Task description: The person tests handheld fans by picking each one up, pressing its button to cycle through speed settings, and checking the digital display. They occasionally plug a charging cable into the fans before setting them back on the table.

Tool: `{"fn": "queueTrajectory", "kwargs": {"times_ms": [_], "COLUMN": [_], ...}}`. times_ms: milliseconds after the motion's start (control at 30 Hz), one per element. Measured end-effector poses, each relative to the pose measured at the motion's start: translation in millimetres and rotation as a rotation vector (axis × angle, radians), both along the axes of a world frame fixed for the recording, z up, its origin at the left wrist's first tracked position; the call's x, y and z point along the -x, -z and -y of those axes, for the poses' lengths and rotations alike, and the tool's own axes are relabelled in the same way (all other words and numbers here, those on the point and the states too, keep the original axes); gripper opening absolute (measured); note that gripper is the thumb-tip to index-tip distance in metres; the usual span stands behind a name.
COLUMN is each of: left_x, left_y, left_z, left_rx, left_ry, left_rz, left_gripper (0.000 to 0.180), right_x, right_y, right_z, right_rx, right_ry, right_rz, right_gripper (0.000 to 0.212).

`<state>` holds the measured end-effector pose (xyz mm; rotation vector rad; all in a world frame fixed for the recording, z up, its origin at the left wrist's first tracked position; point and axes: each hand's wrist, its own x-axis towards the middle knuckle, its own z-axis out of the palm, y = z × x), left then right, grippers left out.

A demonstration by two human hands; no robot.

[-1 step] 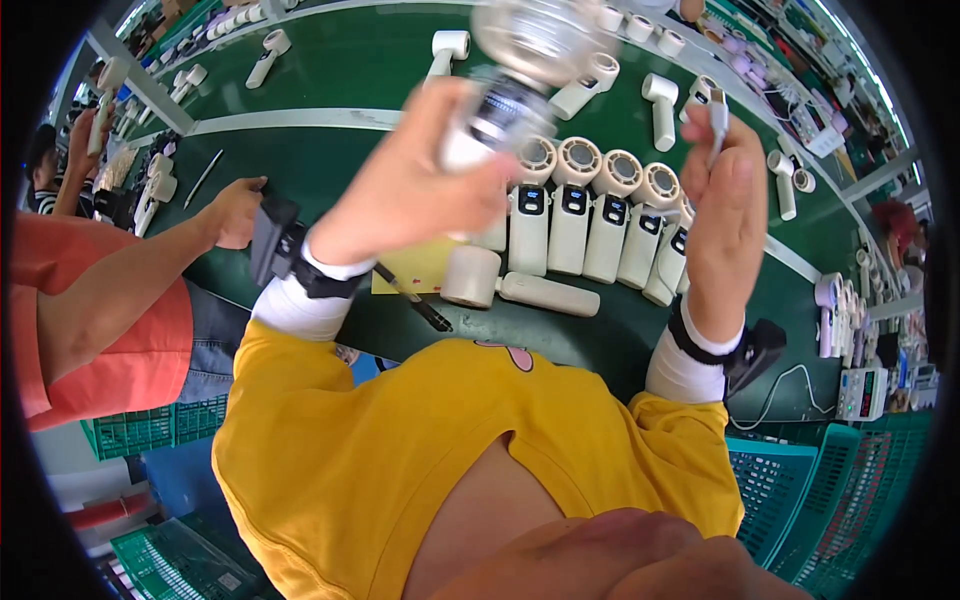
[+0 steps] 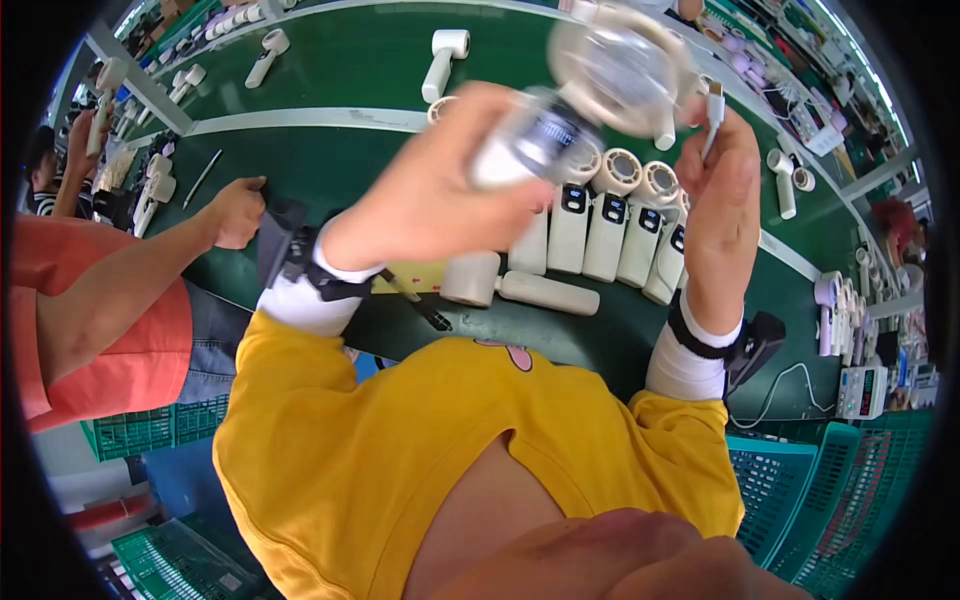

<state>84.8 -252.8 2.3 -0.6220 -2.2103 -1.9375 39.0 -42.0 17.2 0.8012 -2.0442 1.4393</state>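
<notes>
My left hand [image 2: 440, 185] is closed round the handle of a white handheld fan [image 2: 515, 150], smeared by motion, its round head [image 2: 622, 70] tipped up and to the right. A small display shows on the handle. Raised at the right, my right hand [image 2: 722, 190] pinches a white cable plug [image 2: 714, 108] with its metal end up. Below and between the hands stands a row of white handheld fans [image 2: 605, 238] with small displays, some lit. Nearer to me another white fan [image 2: 548, 293] lies on its side. The held fan partly hides the row.
A yellow sheet [image 2: 425, 274] and a dark pen [image 2: 415, 300] lie near the table's front edge. More fans [image 2: 445, 62] lie farther back on the green table [image 2: 340, 80]. A co-worker's hand [image 2: 238, 212] rests at the left. Right: a small meter [image 2: 860, 393] and green baskets [image 2: 775, 480].
My left hand has carried the handheld fan to the right, so its head is closer to the plug in my right hand. The right hand has hardly moved.
</notes>
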Motion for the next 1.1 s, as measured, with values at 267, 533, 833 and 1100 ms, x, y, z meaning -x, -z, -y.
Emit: {"fn": "queueTrajectory", "kwargs": {"times_ms": [267, 533, 833, 1100], "left_x": [12, 40, 23, -18], "left_y": [14, 36, 46, -16], "left_z": [-44, -25, -45, -20], "left_rx": [0.259, 0.503, 0.237, -0.366], "left_ry": [0.077, -0.009, 0.149, 0.446], "left_rz": [-0.338, -0.872, -0.513, 0.24], "left_gripper": [0.046, 0.045, 0.061, 0.05], "right_x": [3, -7, -17, -13], "right_y": [4, 9, 10, 10], "right_z": [-18, -4, 0, 3], "right_rx": [0.176, 0.147, 0.698, 0.115], "right_ry": [-0.037, 0.09, -0.364, 0.017], "right_rz": [-0.131, -0.394, 0.163, -0.232], "right_gripper": [0.046, 0.036, 0.031, 0.027]}}
